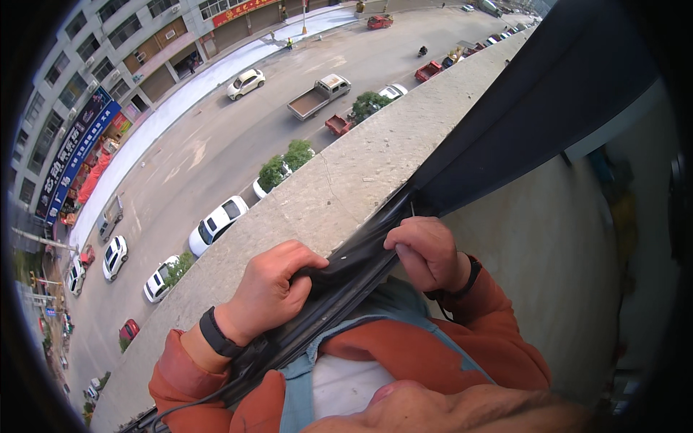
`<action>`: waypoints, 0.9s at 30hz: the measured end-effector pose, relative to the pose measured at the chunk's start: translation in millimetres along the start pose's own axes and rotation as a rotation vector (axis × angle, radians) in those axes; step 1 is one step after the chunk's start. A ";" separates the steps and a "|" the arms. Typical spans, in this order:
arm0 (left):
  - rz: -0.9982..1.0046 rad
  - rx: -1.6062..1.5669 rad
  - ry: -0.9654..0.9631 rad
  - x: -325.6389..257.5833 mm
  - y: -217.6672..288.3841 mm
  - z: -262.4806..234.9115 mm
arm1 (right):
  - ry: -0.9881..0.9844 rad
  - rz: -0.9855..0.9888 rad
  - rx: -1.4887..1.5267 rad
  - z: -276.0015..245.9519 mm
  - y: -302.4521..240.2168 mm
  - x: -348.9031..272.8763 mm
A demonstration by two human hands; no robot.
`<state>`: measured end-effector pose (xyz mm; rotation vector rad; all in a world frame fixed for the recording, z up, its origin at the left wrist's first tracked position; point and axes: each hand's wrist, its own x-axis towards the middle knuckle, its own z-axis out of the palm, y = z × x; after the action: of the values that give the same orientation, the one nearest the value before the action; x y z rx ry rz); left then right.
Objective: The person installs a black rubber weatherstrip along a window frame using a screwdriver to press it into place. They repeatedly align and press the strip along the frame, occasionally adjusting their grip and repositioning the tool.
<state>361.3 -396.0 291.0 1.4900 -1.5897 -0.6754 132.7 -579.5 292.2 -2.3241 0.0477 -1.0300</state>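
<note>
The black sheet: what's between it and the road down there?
In the head view, the grey ledge lies between the black sheet and road; cars and plants line its far edge.

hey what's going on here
A person in orange sleeves is handling black material along the edge of a concrete ledge, above a street. The left grip holds a fold of it. The right grip is closed at the same strip, below a thin upright piece; what its fingers hold is unclear. A broad dark sheet stretches toward the upper right.
</note>
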 end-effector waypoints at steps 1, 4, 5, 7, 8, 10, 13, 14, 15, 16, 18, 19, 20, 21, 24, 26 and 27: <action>0.003 0.002 0.002 -0.3 -0.6 0.2 | 0.018 0.016 0.008 6.1 5.4 0.5; 0.002 0.004 0.006 -1.0 -1.2 0.4 | -0.038 0.056 -0.020 8.5 13.7 -1.4; -0.001 0.003 0.002 -1.4 -1.4 0.3 | -0.008 0.049 -0.003 9.5 14.0 -2.2; -0.001 -0.001 0.004 -1.2 -1.3 0.8 | -0.023 0.049 -0.024 8.5 11.2 -3.6; 0.001 -0.002 0.009 -0.8 -1.5 0.8 | -0.019 0.037 -0.026 8.0 9.3 -3.8; -0.007 0.005 0.005 -0.6 -1.9 1.5 | -0.024 0.035 0.018 8.1 6.6 -3.2; -0.005 0.006 0.007 0.2 -2.3 2.1 | -0.065 0.082 -0.017 11.2 9.0 -1.3; -0.010 0.007 0.003 0.3 -2.6 2.2 | -0.073 0.116 -0.045 12.6 11.2 -1.4; -0.007 0.006 0.009 0.2 -2.7 2.5 | -0.076 0.099 -0.048 13.8 14.1 -1.9; -0.015 0.009 0.006 0.0 -2.5 2.1 | -0.066 0.098 -0.049 15.3 16.2 -3.1; -0.010 0.012 0.004 0.5 -3.6 2.7 | -0.051 0.082 -0.070 17.1 21.1 -6.3; -0.005 0.013 0.006 0.4 -5.0 3.4 | -0.050 0.069 -0.083 18.6 23.7 -8.3; -0.018 0.015 0.015 0.2 -4.5 4.6 | -0.050 0.057 -0.093 18.8 25.3 -9.2; 0.003 0.015 0.027 0.1 -5.0 5.6 | -0.066 0.058 -0.102 19.9 27.4 -9.6; 0.024 0.062 0.015 -0.4 -5.7 4.8 | -0.097 0.086 -0.102 25.5 31.4 -7.4; -0.025 0.165 -0.109 1.3 -11.9 0.8 | -0.133 0.163 -0.071 35.4 32.4 -7.3; 0.047 0.166 -0.111 -1.0 -10.3 -3.5 | -0.123 0.151 -0.057 38.1 30.4 -7.9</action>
<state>369.6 -396.1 284.0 1.5517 -1.7970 -0.6214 159.4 -583.4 250.8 -2.3894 0.2025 -0.8196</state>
